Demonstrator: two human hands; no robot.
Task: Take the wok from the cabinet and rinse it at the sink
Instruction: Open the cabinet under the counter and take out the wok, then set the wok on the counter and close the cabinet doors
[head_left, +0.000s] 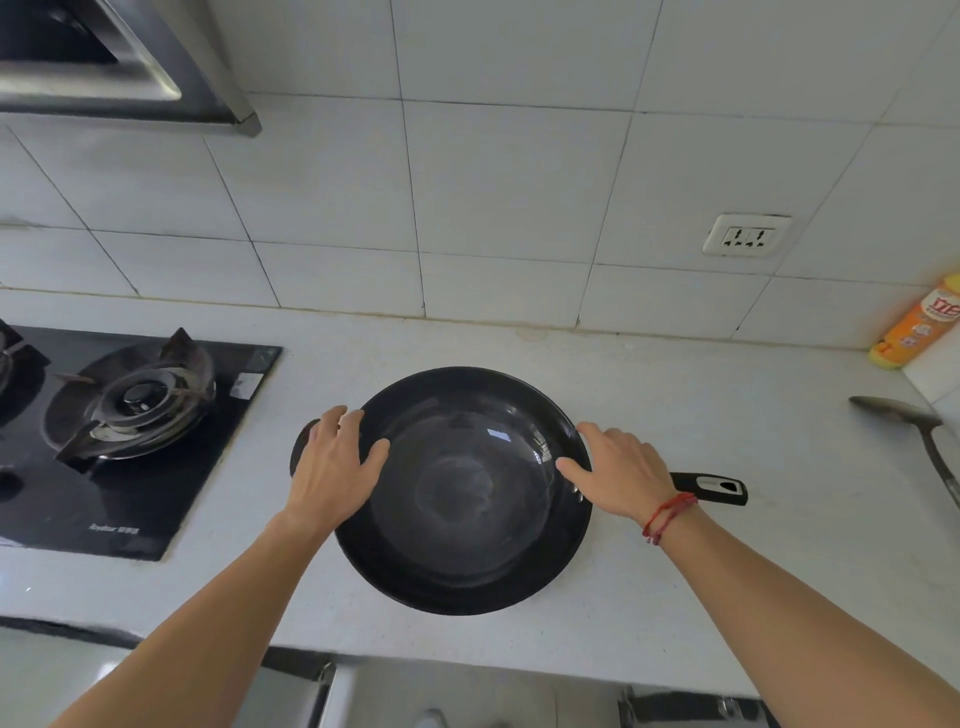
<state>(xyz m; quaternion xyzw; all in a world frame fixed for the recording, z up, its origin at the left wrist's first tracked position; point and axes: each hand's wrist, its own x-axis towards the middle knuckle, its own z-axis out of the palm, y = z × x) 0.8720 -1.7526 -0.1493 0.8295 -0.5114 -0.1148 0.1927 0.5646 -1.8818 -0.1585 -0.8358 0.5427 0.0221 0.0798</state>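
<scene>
White tiled wall (519, 182) fills the far half of the view. Pale countertop (727, 597) runs full width beneath it. Black glass gas hob (171, 467) set into the counter at left, one burner (140, 400) with its pan support in plain sight. Steel range hood (130, 78) overhangs the far-left corner. Black wok (467, 499) sits upright on the counter at centre, just right of the hob and closer to the near edge than to the wall; its inside is dark and glossy, with a pale ring at the bottom. Left hand (332, 467) grasps the wok's left rim, thumb inside the bowl and fingers curled over the outside, partly covering a small side handle (301, 441). Right hand (618, 473) grasps the right rim the same way, thumb inside and fingers over the edge. Metal spatula (914, 431) lies on the counter at far right, well apart from the wok. Orange bottle (919, 327) stands against the wall at far right. White double socket (746, 236) on the tiles above right. Wok's long black handle (717, 488) points right, beyond the right wrist. Red string bracelet (667, 514) on that wrist.
</scene>
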